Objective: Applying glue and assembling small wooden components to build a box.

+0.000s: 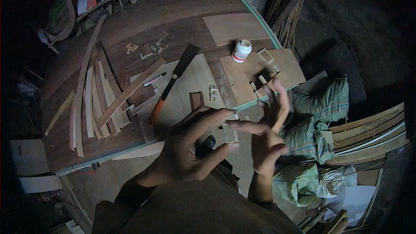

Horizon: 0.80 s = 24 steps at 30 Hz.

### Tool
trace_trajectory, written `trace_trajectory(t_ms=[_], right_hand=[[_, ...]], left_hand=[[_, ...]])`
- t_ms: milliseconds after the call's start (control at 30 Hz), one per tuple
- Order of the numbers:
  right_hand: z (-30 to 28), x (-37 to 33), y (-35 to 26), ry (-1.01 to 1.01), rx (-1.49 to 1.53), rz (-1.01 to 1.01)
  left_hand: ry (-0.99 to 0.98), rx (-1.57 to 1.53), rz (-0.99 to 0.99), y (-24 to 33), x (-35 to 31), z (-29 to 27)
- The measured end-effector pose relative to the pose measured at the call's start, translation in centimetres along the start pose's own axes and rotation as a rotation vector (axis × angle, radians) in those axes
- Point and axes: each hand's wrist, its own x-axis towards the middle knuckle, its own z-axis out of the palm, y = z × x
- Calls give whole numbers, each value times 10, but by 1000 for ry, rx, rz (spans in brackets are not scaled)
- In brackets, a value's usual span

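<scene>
My left hand [186,147] is curved, with a small pale wood piece [230,135] between its index fingertip and thumb. Much of that piece is hidden behind fingers. My right hand [266,136] has its fingers spread, the index finger reaching across to the piece; motion blurs it slightly. Beyond my hands, a light board [242,89] on the table carries a white glue bottle [242,51], uncapped, and a small wooden frame [265,56]. A handsaw [174,76] with an orange handle lies left of them, near small joined wood blocks [213,92].
Long wood strips [102,99] and a marker [154,79] lie on the table's left side. Wood scraps [149,50] sit farther back. Green sacks [320,102] and stacked boards [368,132] stand on the right, beyond the green table edge [255,15].
</scene>
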Motion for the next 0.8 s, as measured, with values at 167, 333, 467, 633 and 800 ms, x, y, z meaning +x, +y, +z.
trace_trajectory(t_ms=[167, 333, 467, 633, 800], right_hand=[[23, -10, 7, -4, 193, 100], [29, -12, 3, 89, 470, 115], [28, -8, -5, -10, 219, 93], [37, -10, -5, -31, 140, 195], [31, -6, -6, 115, 200, 253]], left_hand=[[77, -157, -96, -3, -2, -10], [120, -303, -168, -8, -1, -13], [104, -415, -177, -7, -2, -10], [128, -425, -182, -12, 2, -15], [186, -434, -254, -16, 5, -15]])
